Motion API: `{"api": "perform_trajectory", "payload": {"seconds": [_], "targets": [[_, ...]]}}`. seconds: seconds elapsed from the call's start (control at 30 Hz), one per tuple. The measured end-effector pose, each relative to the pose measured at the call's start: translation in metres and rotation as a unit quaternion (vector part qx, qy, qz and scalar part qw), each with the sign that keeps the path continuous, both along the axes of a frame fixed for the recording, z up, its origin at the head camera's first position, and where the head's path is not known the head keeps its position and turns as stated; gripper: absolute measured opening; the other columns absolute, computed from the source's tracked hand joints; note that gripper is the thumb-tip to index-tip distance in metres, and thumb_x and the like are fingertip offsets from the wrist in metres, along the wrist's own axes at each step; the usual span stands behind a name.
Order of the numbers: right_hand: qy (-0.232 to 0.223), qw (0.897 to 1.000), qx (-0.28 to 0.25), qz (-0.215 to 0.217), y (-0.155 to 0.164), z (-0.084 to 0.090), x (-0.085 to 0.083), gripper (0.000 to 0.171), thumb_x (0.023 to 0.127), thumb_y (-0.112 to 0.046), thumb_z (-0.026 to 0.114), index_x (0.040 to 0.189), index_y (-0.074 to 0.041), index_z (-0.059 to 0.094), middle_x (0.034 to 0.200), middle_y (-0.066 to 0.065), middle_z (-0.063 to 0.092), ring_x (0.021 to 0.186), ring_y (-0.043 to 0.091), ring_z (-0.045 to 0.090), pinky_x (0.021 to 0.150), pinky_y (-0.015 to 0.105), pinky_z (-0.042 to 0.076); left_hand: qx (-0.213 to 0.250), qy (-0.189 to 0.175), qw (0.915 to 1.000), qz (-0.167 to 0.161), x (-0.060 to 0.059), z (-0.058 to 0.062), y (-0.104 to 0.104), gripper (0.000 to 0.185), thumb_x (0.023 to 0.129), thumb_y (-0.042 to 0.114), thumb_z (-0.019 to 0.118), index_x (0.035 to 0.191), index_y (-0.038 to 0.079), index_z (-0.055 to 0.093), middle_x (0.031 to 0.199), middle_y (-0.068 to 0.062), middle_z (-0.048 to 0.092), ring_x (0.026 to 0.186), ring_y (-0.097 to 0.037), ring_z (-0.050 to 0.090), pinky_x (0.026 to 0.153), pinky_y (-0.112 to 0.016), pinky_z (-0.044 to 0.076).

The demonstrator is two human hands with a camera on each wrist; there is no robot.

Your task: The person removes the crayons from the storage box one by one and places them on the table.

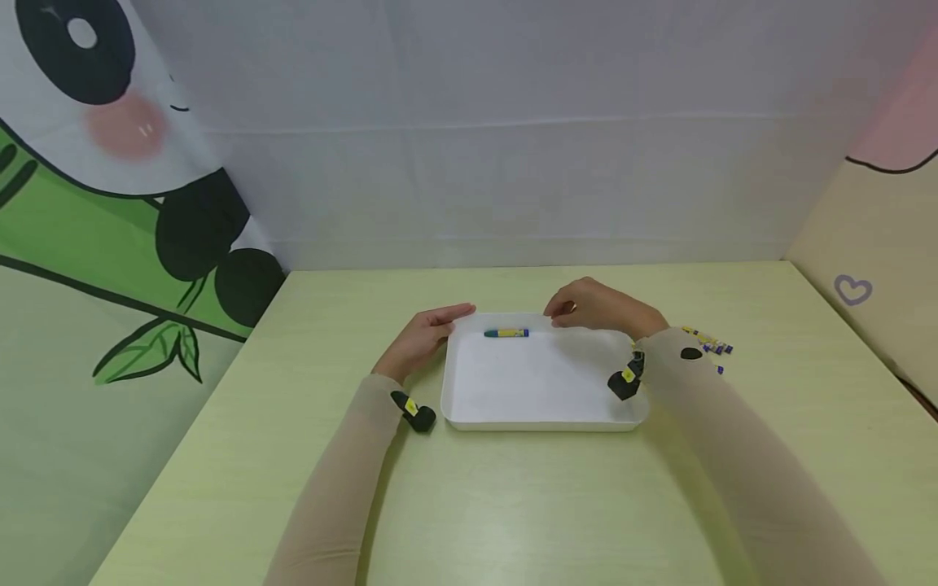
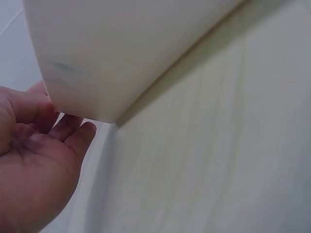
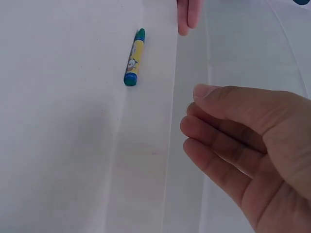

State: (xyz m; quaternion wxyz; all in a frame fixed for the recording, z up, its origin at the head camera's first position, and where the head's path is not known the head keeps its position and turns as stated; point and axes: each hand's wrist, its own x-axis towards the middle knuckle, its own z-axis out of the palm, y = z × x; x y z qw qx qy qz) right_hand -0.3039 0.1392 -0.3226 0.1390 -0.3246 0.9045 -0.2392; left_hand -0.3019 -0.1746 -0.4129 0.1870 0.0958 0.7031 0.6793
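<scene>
A white tray (image 1: 542,382) lies on the table. Near its far edge, inside it, rests a green crayon (image 1: 506,333) with a yellow-and-blue wrapper, seen too in the right wrist view as the crayon (image 3: 134,58). My left hand (image 1: 425,338) holds the tray's far left corner; in the left wrist view the fingers of that hand (image 2: 43,155) are at the tray's corner. Over the tray's far edge, to the right of the crayon, is my right hand (image 1: 604,308). In the right wrist view the right hand (image 3: 243,141) has loosely bent fingers with nothing visible between them.
Several more crayons (image 1: 709,340) lie on the table to the right of the tray, partly hidden by the right sleeve. A pale wall (image 1: 469,187) stands behind the table (image 1: 513,505), with printed cloth at the left and right sides.
</scene>
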Motion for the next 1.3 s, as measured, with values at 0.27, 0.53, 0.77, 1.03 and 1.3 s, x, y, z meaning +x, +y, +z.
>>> {"api": "perform_trajectory", "payload": {"seconds": [0.27,0.53,0.77,1.03,1.3], "targets": [[-0.027,1.000,0.013,-0.010,-0.024,-0.015,-0.004,0.027,0.090,-0.007,0.065,0.116,0.000,0.068,0.110,0.011,0.069,0.096,0.021,0.062,0.082,0.032,0.055,-0.001,0.000,1.0000,0.000,0.000,-0.002,-0.002,0.043,0.101,-0.001,0.037,0.141,0.010,0.049,0.149,-0.002,0.046,0.143,-0.016,0.032,0.118,-0.039,0.027],[-0.027,0.999,0.037,-0.012,-0.038,-0.029,-0.005,0.026,0.091,-0.006,0.062,0.116,-0.003,0.069,0.114,0.010,0.069,0.098,0.021,0.061,0.084,0.031,0.054,-0.004,0.006,1.0000,0.002,0.001,0.000,-0.001,0.043,0.101,-0.001,0.037,0.141,0.010,0.049,0.148,-0.002,0.046,0.143,-0.015,0.032,0.118,-0.038,0.028],[-0.004,0.997,0.074,-0.008,-0.046,-0.033,-0.003,0.024,0.093,-0.005,0.060,0.115,-0.003,0.069,0.112,0.010,0.069,0.096,0.020,0.062,0.084,0.032,0.054,-0.008,0.013,0.9999,0.000,0.001,0.001,-0.001,0.043,0.101,-0.002,0.037,0.140,0.009,0.050,0.148,-0.003,0.046,0.143,-0.016,0.032,0.118,-0.039,0.028],[-0.006,0.997,0.076,-0.018,-0.051,-0.035,-0.001,0.027,0.093,-0.003,0.059,0.119,-0.002,0.067,0.117,0.013,0.067,0.098,0.020,0.061,0.088,0.033,0.054,-0.018,0.011,0.9998,0.003,0.004,0.005,-0.001,0.042,0.101,-0.001,0.036,0.140,0.010,0.051,0.148,-0.002,0.047,0.142,-0.017,0.034,0.117,-0.039,0.030],[0.012,0.997,0.081,-0.006,-0.053,-0.041,0.000,0.020,0.092,-0.005,0.062,0.110,-0.004,0.071,0.102,0.008,0.066,0.087,0.017,0.055,0.084,0.032,0.052,-0.023,0.010,0.9997,0.003,0.004,0.005,0.000,0.042,0.102,0.000,0.037,0.140,0.011,0.051,0.148,-0.001,0.047,0.142,-0.016,0.034,0.117,-0.038,0.030]]}}
